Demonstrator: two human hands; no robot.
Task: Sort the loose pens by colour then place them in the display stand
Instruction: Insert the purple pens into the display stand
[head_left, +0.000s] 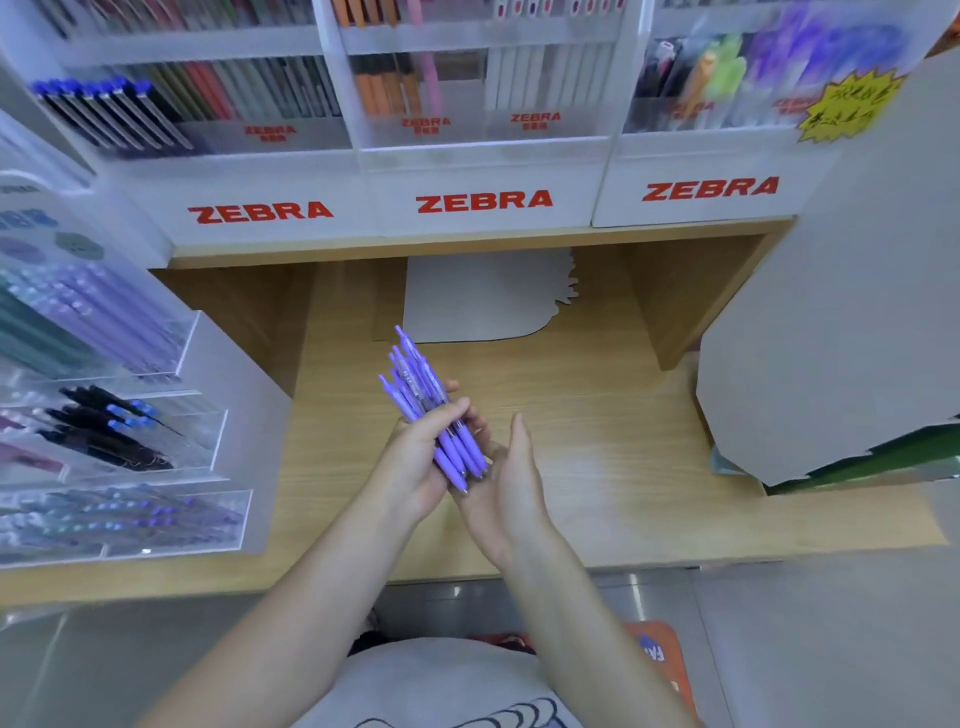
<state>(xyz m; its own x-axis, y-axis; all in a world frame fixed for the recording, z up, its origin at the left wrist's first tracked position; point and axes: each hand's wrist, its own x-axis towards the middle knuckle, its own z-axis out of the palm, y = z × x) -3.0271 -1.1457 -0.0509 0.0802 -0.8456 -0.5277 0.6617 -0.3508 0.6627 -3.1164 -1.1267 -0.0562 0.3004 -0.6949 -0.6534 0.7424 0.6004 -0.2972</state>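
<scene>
Surface: wooden shelf (597, 457) before you | on it: white paper sheet (483, 301) at back; clear pen display stand (228, 426) at your left; white board (831, 332) at right

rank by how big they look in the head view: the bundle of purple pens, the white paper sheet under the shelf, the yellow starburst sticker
1. White paper sheet, clearly largest.
2. Bundle of purple pens, held in the left hand.
3. Yellow starburst sticker.
The pens and sticker look close in size, and the pens are nearer the camera, so that order is unsure.

Even, bright light is cast without hard shadows; motion blur and wide-angle bending are seen toward twelve and nine o'clock.
</scene>
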